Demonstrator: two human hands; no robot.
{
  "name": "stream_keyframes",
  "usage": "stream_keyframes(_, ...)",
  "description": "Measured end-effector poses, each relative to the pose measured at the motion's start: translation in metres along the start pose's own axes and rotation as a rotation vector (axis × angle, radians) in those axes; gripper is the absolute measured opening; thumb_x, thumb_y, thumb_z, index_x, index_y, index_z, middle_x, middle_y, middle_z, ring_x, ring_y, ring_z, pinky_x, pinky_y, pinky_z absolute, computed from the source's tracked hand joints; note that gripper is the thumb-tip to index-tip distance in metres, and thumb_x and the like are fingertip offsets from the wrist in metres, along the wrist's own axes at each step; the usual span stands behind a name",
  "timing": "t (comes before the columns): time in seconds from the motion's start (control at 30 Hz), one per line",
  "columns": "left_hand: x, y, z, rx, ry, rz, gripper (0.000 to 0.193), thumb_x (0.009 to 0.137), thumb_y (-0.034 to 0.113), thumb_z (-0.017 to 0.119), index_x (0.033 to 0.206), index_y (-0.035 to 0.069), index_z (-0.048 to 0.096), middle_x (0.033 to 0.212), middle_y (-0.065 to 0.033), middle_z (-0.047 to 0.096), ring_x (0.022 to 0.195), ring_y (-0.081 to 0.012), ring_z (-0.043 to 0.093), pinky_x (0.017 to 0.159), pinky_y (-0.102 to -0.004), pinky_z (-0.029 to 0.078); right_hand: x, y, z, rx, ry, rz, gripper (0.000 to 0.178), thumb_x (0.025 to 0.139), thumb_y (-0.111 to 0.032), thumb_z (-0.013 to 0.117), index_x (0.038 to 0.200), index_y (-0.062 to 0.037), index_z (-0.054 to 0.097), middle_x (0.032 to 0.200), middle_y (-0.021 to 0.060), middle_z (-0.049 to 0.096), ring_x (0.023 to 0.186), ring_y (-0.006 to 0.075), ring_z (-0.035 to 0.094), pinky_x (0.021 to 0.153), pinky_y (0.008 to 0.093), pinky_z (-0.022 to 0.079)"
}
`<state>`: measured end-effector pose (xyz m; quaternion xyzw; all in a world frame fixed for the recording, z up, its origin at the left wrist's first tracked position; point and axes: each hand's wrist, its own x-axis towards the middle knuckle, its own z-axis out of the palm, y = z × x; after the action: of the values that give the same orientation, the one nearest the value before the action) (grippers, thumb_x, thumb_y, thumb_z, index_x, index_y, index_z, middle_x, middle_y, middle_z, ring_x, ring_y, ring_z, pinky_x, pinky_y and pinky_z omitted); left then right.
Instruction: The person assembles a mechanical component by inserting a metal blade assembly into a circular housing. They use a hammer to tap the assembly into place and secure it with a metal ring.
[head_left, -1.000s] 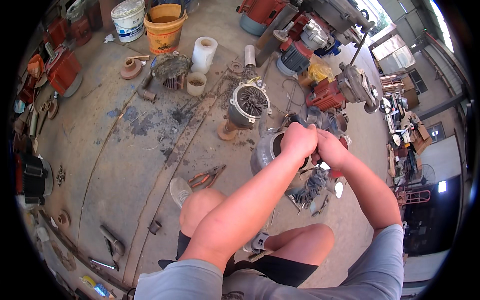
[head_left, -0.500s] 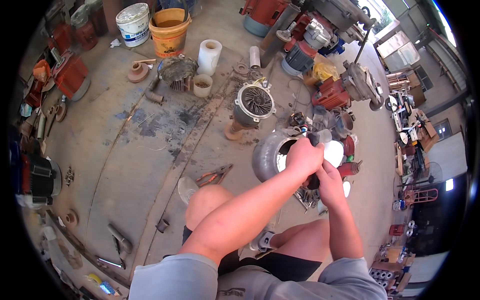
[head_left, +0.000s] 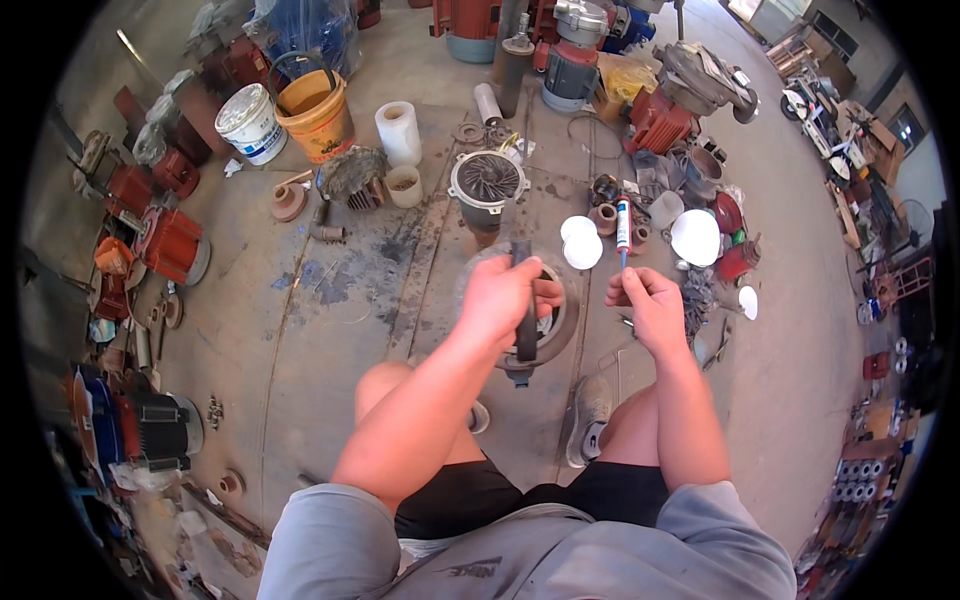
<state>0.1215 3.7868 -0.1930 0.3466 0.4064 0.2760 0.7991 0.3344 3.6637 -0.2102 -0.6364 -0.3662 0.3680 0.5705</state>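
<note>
My left hand (head_left: 495, 300) grips a dark, narrow piece (head_left: 526, 335) seen edge-on, its kind unclear. Below it stands a round grey metal casing (head_left: 568, 318) between my feet, its opening partly hidden by the hand and the piece. To the right, my right hand (head_left: 655, 310) has thumb and fingers pinched together. Just beyond those fingertips is a sealant tube (head_left: 624, 222) in white, red and blue, its blue nozzle pointing toward them. Whether they touch the nozzle, or hold something small, I cannot tell.
White round lids (head_left: 582, 245) and a larger white disc (head_left: 695, 238) lie among small parts on the right. Ahead stands a finned motor (head_left: 489, 178). Farther left are an orange bucket (head_left: 318, 125), a white bucket (head_left: 250, 130) and a white roll (head_left: 399, 135).
My hands were close together on the dark piece. The left hand now holds it alone above the casing, while the right has come away to the sealant tube. The view has shifted.
</note>
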Motion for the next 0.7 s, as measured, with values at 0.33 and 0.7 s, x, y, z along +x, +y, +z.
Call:
stream_keyframes(0.33,-0.047,0.047,-0.085,-0.159,0.354,0.168,0.022,0.101,0.022,0.062,0.095,0.001,0.058,0.088,-0.0185,0.07,0.068,-0.0258,0.069,0.053,-0.0316,0.054,0.0,0.0,-0.044,0.008,0.084,-0.047,0.028,0.105,-0.024,0.064,0.102,0.0036,0.07,0.089,0.0066,0.07,0.077,0.0126,0.067,0.076,0.0308,0.06)
stream_keyframes(0.7,-0.145,0.121,-0.229,-0.378,0.393,0.367,0.025,0.103,0.027,0.055,0.091,0.006,0.058,0.077,-0.0041,0.059,0.065,-0.016,0.058,0.055,-0.028,0.046,-0.002,-0.011,-0.088,0.008,0.386,-0.021,0.03,0.104,-0.029,0.065,0.11,-0.0001,0.072,0.088,0.0052,0.071,0.076,0.0128,0.069,0.073,0.0268,0.057)
